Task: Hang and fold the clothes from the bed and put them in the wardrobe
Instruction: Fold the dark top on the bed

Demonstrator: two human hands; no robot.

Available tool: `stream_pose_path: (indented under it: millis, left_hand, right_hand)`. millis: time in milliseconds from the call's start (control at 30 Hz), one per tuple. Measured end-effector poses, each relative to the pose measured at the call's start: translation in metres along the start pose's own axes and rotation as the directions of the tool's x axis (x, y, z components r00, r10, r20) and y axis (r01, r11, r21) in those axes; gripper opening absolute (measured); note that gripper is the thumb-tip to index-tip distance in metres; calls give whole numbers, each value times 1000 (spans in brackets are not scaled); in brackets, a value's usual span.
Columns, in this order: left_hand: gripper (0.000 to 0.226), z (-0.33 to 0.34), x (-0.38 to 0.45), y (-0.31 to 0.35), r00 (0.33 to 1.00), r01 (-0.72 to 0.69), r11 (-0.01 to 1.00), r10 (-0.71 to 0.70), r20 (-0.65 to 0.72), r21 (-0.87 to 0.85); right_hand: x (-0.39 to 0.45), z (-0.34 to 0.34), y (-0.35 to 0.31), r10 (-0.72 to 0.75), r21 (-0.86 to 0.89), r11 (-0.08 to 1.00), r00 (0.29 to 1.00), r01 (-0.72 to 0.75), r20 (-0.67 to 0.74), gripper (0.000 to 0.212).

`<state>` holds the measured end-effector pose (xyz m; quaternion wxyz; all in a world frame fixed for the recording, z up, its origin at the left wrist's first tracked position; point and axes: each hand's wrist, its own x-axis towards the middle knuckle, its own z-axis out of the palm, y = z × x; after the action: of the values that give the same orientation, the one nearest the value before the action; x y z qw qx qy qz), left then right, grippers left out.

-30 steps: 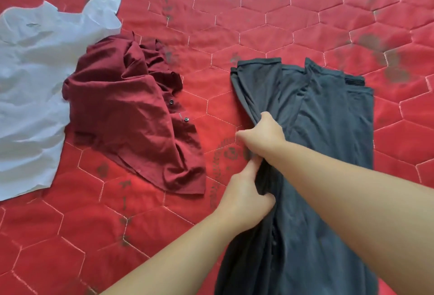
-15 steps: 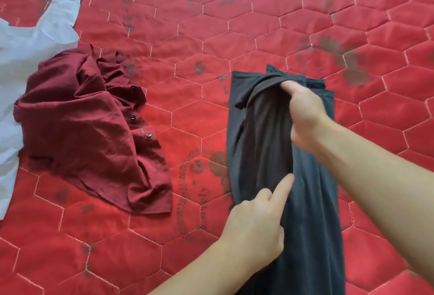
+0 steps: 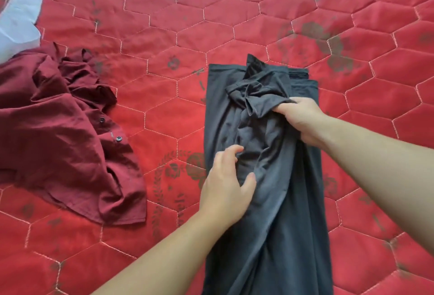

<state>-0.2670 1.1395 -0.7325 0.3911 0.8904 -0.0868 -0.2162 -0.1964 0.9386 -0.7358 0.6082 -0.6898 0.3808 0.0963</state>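
Your right hand point(image 3: 303, 123) grips bunched trousers point(image 3: 270, 200); your left hand point(image 3: 226, 185) rests spread on them. Bare quilt point(image 3: 258, 12) lies beyond. The fold has since dropped and crumpled.

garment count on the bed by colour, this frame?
Dark grey: 1, the garment that the left hand touches and the right hand grips
Dark red: 1, the crumpled shirt
White: 1, the garment cut off by the left edge
Total: 3
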Motion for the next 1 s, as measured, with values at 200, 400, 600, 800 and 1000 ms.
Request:
stream_pose_path:
  millis: [200, 400, 600, 800, 1000]
  left_hand:
    - [29, -7, 23, -8, 978, 208, 977, -209, -19, -45]
    - [14, -6, 30, -7, 958, 280, 956, -284, -37, -84]
    - [37, -11, 29, -10, 952, 304, 934, -306, 18, -188]
    - [30, -16, 26, -15, 949, 314, 923, -299, 98, -224]
    - [18, -24, 46, -19, 893, 449, 791, -393, 218, -415]
  right_hand:
    - [4, 7, -37, -146, 219, 962, 985, 162, -89, 12]
    - [25, 1, -26, 225, 214, 952, 974, -217, -14, 35]
    - [25, 5, -25, 60, 299, 953, 998, -55, -9, 31]
    - [31, 12, -38, 215, 123, 964, 964, -235, 157, 36]
    - [45, 17, -56, 103, 347, 930, 992, -123, 75, 35]
